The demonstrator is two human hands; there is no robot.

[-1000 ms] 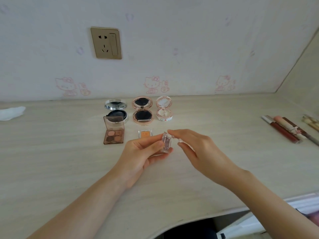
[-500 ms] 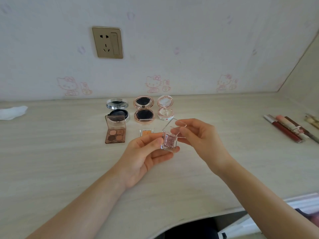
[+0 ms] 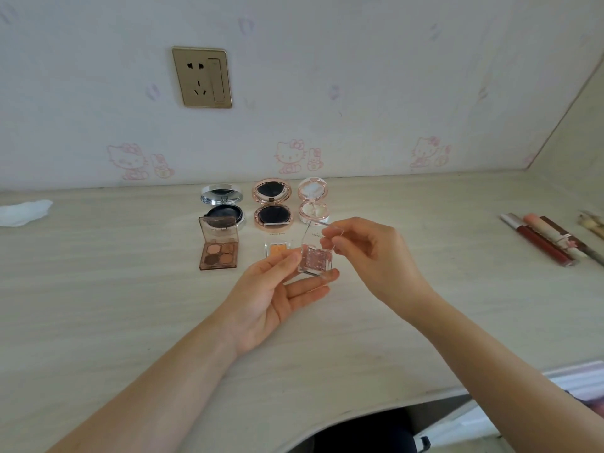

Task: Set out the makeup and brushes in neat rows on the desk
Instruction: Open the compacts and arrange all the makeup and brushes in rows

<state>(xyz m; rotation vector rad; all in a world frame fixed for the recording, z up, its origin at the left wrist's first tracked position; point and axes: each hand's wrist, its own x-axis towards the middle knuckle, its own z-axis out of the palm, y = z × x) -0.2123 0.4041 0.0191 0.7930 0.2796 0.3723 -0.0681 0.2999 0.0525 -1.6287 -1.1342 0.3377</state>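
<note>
- My left hand (image 3: 271,295) holds a small clear single eyeshadow pot (image 3: 315,260) with a glittery pink pan, just above the worktop (image 3: 98,305); my thumb presses its left edge and my fingers (image 3: 322,275) curl under its base.
- My right hand (image 3: 372,253) pinches the pot's clear hinged lid (image 3: 315,235) between thumb and forefinger, and the lid stands raised, tilted back from the pan.
- I take the brown four-pan eyeshadow palette (image 3: 218,248) as my landmark; it lies open on the worktop with its lid propped up.
- The pot in my hands is to the right of the palette, at about the same depth.
- Between the palette and that pot sits a small clear pot with an orange pan (image 3: 277,248), partly behind my left thumb.
- Just behind the palette is an open silver cushion compact (image 3: 224,207), touching or nearly touching the palette's lid.
- Right of that compact, in the same back row, stand an open rose-gold cushion compact (image 3: 273,204) and an open white-and-pink compact (image 3: 312,204).
- Far to the right of the palette lie several lip gloss tubes (image 3: 539,240) side by side, pointing diagonally.
- Far to the left of the palette is a crumpled white tissue (image 3: 23,212).
- On the wall above the palette is a gold power socket (image 3: 202,77).
</note>
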